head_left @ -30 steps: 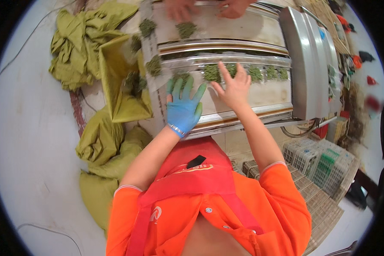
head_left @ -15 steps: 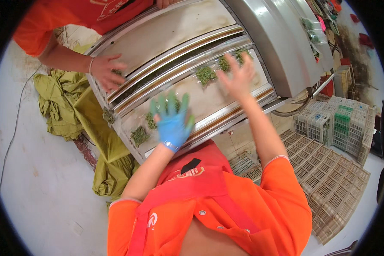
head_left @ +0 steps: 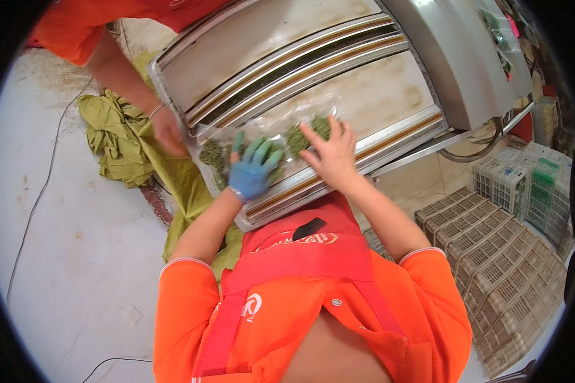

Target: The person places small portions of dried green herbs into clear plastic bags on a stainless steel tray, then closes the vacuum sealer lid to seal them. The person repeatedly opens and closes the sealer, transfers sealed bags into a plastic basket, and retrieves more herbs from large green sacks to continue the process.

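Clear plastic bags of small green bits [head_left: 297, 139] lie bunched at the near left of a metal sealing machine's flat bed [head_left: 377, 89]. My left hand [head_left: 252, 171], in a blue-green glove, rests on the leftmost bags with its fingers spread. Under and beside its fingertips is a clump of green bits [head_left: 212, 154] in clear film. My bare right hand [head_left: 333, 154] reaches over the right-hand bags, fingers apart, fingertips touching the film. Neither hand is closed around a bag. What lies beneath my palms is hidden.
Two metal bars [head_left: 313, 73] cross the bed, and another bar [head_left: 390, 142] runs along its near edge. A big silver cover [head_left: 457, 57] stands at the right. Across from me, a co-worker's hand [head_left: 168, 131] hangs at the bed's left edge. Plastic crates [head_left: 492, 268] stand lower right.
The bags at the right have slid left, bunching with the others, and my right hand has come left with them. The co-worker's hand has moved off the bed to its left edge.
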Demonstrator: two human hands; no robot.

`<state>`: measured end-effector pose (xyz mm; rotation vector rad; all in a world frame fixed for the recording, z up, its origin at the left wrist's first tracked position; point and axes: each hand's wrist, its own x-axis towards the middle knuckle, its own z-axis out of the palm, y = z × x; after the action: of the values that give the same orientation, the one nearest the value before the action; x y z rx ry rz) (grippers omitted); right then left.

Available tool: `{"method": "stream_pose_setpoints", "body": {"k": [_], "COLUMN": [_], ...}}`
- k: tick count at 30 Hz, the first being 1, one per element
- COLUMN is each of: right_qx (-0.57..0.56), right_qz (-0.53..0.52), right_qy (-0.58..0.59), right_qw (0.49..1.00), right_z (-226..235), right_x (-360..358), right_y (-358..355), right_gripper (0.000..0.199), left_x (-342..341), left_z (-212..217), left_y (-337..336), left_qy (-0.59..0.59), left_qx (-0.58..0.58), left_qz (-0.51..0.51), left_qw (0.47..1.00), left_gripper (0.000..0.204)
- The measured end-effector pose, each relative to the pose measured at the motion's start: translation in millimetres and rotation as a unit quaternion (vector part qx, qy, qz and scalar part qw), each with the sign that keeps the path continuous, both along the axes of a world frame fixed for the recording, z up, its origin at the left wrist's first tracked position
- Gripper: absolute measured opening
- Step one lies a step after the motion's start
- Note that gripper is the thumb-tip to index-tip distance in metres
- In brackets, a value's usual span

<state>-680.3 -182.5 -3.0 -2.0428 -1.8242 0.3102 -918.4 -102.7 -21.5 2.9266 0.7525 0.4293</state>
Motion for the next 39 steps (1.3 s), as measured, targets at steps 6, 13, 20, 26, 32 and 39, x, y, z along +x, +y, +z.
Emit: {"method": "stream_pose_setpoints", "body": {"k": [6, 13, 20, 26, 32, 39], "right_qx": [0.017, 0.003, 0.039, 0.093, 0.107, -0.155], "right_qz": [0.058, 0.07, -0.198, -0.475, -0.663, -0.789], "right_qy": [0.109, 0.357, 0.294, 0.326, 0.253, 0.265], "right_qw": [0.992, 0.932, 0.934, 0.812, 0.696, 0.531], "right_z": [-5, 14, 17, 14, -69, -173], "right_x": [-155, -236, -143, -123, -189, -288], "right_y": [-16, -15, -164, -371, -612, -848], "right_gripper": [0.066, 0.07, 0.053, 0.042, 0.036, 0.056], "left_x": [-156, -168, -211, -195, 50, 157], "left_z": [22, 21, -14, 1, 51, -72], "left_y": [1, 9, 17, -52, -278, -613], "left_qy": [0.014, 0.027, 0.211, 0.078, 0.063, 0.267], "left_qx": [-0.038, 0.001, 0.011, 0.004, -0.005, -0.042], "left_qz": [0.054, 0.085, 0.218, 0.082, -0.337, -0.628], "left_qw": [0.998, 0.996, 0.953, 0.994, 0.939, 0.729], "left_gripper": [0.06, 0.054, 0.048, 0.074, 0.071, 0.106]}}
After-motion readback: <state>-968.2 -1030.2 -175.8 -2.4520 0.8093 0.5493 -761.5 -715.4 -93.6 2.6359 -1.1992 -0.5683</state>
